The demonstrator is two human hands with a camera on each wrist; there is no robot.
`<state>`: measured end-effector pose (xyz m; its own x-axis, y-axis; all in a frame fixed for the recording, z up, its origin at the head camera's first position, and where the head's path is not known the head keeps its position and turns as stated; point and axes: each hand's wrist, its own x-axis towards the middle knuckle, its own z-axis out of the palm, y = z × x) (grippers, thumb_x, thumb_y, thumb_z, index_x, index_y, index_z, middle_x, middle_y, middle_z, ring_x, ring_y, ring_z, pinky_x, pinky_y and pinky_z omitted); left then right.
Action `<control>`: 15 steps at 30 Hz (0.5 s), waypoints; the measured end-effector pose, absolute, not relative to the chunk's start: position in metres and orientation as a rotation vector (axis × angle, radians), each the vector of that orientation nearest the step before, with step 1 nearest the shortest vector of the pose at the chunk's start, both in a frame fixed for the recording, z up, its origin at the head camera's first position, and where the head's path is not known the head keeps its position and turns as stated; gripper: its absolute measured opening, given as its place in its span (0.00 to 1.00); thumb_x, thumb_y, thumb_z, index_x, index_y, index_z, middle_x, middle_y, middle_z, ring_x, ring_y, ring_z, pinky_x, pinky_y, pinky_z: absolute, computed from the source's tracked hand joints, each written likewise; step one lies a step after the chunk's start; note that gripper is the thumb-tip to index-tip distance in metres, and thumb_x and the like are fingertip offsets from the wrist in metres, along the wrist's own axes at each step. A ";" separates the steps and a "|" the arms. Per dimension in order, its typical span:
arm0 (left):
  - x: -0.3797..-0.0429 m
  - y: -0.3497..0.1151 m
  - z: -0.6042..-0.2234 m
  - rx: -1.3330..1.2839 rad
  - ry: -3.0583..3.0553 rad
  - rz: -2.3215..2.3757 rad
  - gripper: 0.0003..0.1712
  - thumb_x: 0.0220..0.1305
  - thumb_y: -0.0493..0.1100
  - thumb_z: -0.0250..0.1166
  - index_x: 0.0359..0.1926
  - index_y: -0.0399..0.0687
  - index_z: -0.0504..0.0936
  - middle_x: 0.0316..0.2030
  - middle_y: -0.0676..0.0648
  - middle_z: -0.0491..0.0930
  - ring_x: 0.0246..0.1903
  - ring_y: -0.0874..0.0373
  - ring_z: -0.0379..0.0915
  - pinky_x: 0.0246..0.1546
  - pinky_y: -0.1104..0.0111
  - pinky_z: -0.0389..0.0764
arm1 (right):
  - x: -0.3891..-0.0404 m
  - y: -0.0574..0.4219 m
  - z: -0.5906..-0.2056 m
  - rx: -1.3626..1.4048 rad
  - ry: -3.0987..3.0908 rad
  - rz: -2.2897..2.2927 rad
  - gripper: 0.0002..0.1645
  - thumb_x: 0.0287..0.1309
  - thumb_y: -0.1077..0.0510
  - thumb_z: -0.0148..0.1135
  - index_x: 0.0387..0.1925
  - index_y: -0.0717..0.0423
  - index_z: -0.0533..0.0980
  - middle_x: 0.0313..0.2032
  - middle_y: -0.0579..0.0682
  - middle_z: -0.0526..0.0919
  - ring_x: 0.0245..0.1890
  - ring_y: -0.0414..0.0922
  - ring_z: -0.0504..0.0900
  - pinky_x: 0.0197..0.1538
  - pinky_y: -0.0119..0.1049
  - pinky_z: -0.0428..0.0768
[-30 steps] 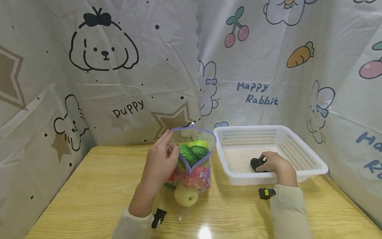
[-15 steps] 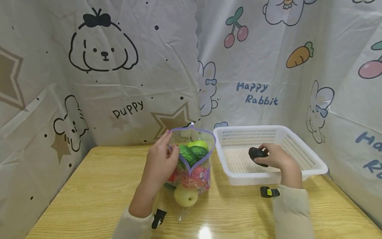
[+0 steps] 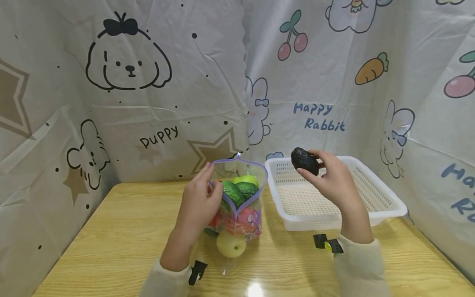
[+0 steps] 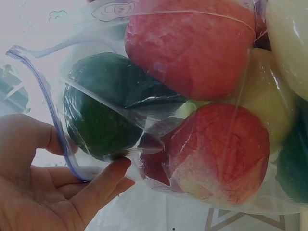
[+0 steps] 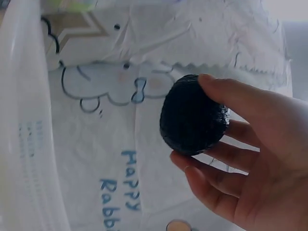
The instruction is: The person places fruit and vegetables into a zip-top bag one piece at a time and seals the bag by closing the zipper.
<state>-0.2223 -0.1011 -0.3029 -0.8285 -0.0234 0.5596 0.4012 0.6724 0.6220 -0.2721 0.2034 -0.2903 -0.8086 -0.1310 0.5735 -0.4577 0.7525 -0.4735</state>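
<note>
Printed sheeting enclosed a wood-grained tabletop, on which a white perforated basket stood just right of a clear, purple-rimmed bag of rounded produce, presumably to keep both within easy reach. Left grip pinched the bag's rim, apparently to hold its mouth apart; right grip pinched a dark, avocado-like fruit above the basket, thumb opposing fingers, probably to secure its curved sides while leaving one end exposed.
</note>
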 end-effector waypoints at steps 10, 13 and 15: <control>-0.222 -0.101 -0.303 -0.302 -2.349 -1.045 0.27 0.61 0.39 0.50 0.63 0.39 0.69 0.66 0.39 0.65 0.09 0.63 0.51 0.11 0.72 0.59 | -0.255 0.139 -0.283 0.648 -2.106 0.975 0.32 0.49 0.48 0.68 0.56 0.51 0.73 0.48 0.55 0.81 0.43 0.47 0.79 0.30 0.44 0.82; -0.222 -0.101 -0.303 -0.307 -2.344 -1.046 0.27 0.61 0.39 0.51 0.62 0.39 0.69 0.66 0.39 0.66 0.08 0.63 0.50 0.11 0.73 0.58 | -0.253 0.121 -0.289 0.735 -2.086 0.989 0.32 0.49 0.48 0.68 0.57 0.50 0.72 0.47 0.53 0.81 0.43 0.45 0.78 0.32 0.43 0.82; -0.223 -0.101 -0.303 -0.306 -2.343 -1.046 0.27 0.61 0.39 0.51 0.62 0.39 0.69 0.66 0.39 0.66 0.08 0.64 0.50 0.11 0.73 0.59 | -0.252 0.112 -0.293 0.776 -2.094 0.977 0.32 0.50 0.48 0.67 0.58 0.49 0.72 0.48 0.52 0.80 0.43 0.43 0.76 0.34 0.43 0.81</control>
<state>-0.2225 -0.1007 -0.3032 -0.8228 -0.0156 0.5681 0.4124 0.6714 0.6157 -0.2524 0.1122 -0.2927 -0.5836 -0.2228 0.7809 -0.7415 0.5382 -0.4006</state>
